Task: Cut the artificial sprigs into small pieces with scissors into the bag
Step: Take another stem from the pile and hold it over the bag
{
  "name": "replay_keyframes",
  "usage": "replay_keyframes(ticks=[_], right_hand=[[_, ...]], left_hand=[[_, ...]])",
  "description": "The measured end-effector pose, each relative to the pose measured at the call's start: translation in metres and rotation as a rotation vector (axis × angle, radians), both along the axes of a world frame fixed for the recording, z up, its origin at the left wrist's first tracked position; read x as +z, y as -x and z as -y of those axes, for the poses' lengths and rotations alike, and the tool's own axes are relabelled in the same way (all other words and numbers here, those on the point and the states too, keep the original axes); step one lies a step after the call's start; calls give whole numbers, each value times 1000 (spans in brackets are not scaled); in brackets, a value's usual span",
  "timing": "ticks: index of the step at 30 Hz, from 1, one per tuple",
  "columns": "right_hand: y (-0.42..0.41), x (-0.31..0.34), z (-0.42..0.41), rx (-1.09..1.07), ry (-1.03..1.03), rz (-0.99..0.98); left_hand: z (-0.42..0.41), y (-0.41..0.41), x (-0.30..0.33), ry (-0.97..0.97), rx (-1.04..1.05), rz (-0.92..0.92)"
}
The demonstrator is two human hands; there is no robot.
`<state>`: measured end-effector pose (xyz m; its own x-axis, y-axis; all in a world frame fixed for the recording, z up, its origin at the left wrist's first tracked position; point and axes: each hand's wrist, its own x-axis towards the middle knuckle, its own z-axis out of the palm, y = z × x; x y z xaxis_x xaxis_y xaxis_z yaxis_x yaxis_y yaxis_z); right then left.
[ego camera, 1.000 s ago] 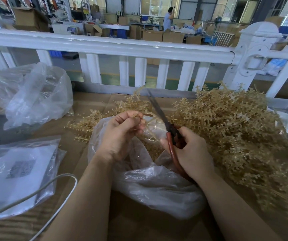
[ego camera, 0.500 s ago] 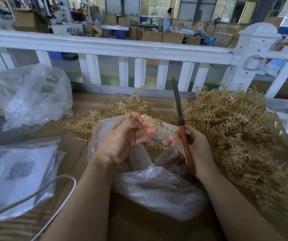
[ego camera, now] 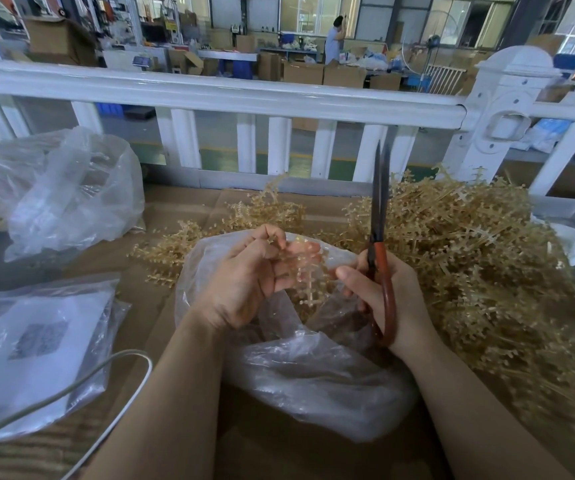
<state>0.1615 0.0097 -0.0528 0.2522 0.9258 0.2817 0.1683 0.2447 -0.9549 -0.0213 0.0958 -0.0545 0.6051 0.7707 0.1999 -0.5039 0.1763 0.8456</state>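
A clear plastic bag (ego camera: 314,372) lies open on the cardboard in front of me, with tan cut pieces inside. My left hand (ego camera: 244,282) holds a small tan sprig (ego camera: 301,271) in its curled fingers over the bag's mouth. My right hand (ego camera: 390,296) grips the red handles of the scissors (ego camera: 379,216), whose dark blades point straight up, nearly closed, to the right of the sprig. A big heap of tan artificial sprigs (ego camera: 480,258) lies to the right and behind the bag.
A white railing (ego camera: 230,95) runs across the far edge of the table. Two more clear bags lie at the left, one crumpled (ego camera: 64,192), one flat with a paper inside (ego camera: 33,344). A white cable (ego camera: 106,375) crosses the near left.
The scissors swung from leaning left at the sprig to pointing straight up, blades closing. My left hand loosened and turned the sprig over the bag. My right hand shifted slightly right.
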Motion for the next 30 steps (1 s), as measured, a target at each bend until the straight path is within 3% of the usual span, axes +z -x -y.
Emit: replay_keyframes(ticks=[6,14,18,24,30], right_hand=[[3,2,4,66,50,91],[-3,-5,-4,45,20,-15],[-4,-8,-5,22,-37,-31],[-3,-11,-6,2,-75,90],[-5,-10,-6,-6,-104,-2]], left_hand=[[1,-4,0,10,-24,51],[4,-5,-1,8,10,-41],[4,-2,-4,7,97,-157],[5,1,-2,-75,70,-262],[7,3,0,-263,87,-528]])
